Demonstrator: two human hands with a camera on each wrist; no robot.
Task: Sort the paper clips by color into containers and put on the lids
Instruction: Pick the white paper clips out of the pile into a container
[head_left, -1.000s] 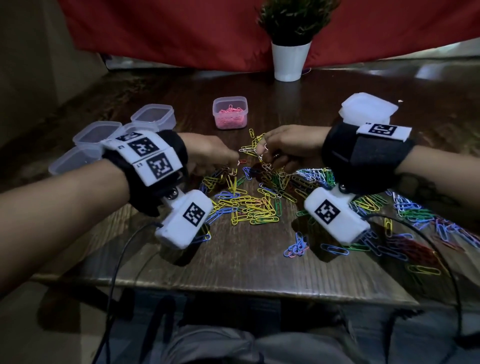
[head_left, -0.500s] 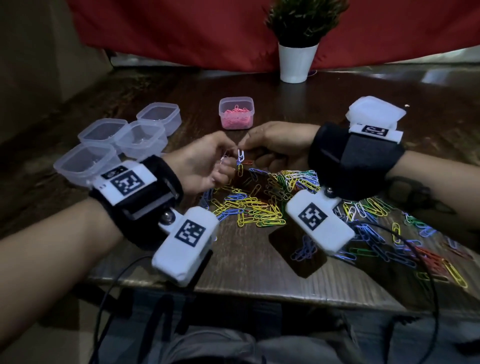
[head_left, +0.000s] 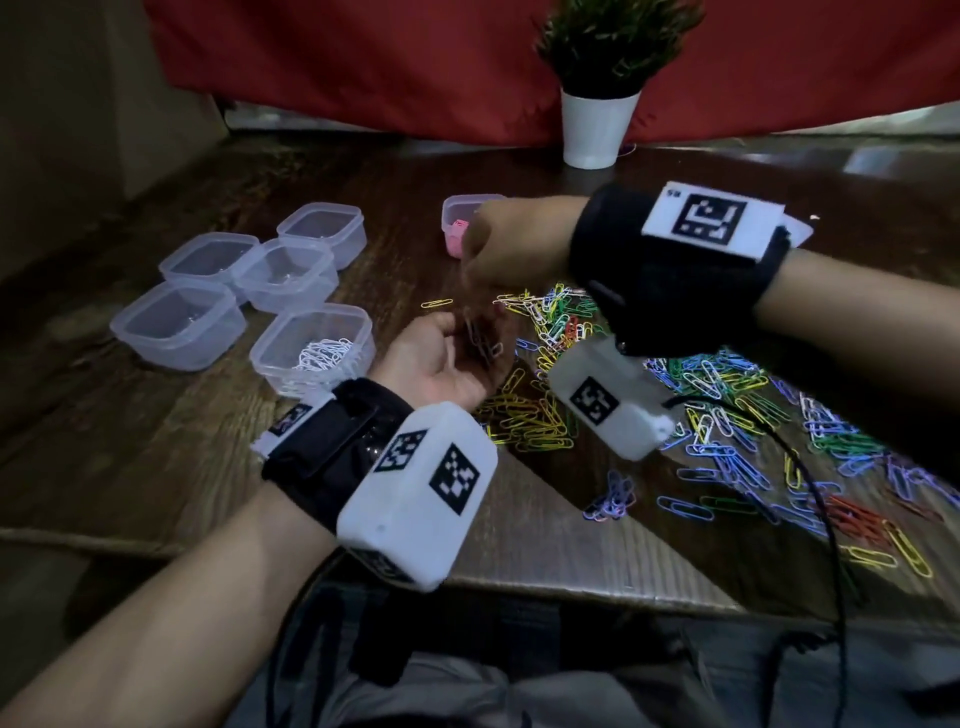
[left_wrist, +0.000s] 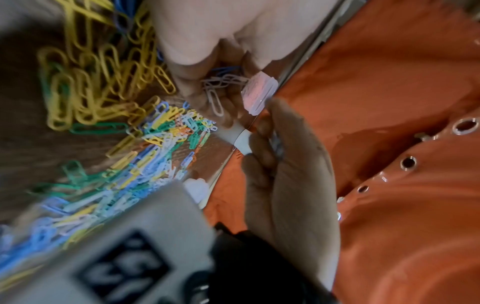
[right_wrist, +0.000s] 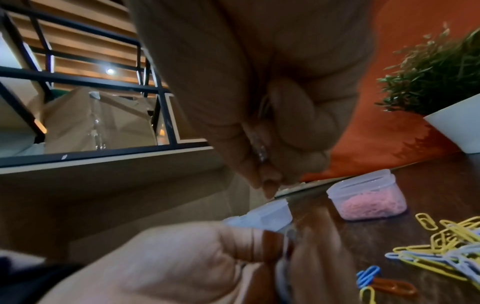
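My left hand (head_left: 480, 340) lies palm up at the pile's left edge, its fingers cupped round a few white paper clips (left_wrist: 217, 92). Just above it, my right hand (head_left: 475, 275) points downward with bunched fingertips (right_wrist: 270, 183) that pinch more white clips (right_wrist: 262, 152). A clear container (head_left: 275, 358) with white clips in it stands just left of my left wrist. Behind the right hand sits a container of pink clips (head_left: 457, 228), also in the right wrist view (right_wrist: 369, 199). Mixed coloured clips (head_left: 727, 405) spread over the table to the right, with a yellow cluster (head_left: 524, 421) near the middle.
Several empty clear containers (head_left: 208, 260) are grouped at the left of the wooden table (head_left: 156, 441). A potted plant (head_left: 600, 124) stands at the back before a red cloth. A black cable (head_left: 815, 499) runs from the right wrist over the clips.
My left hand has turned palm up and drawn back toward the white-clip container. The right hand has lifted off the pile and now hangs over the left palm.
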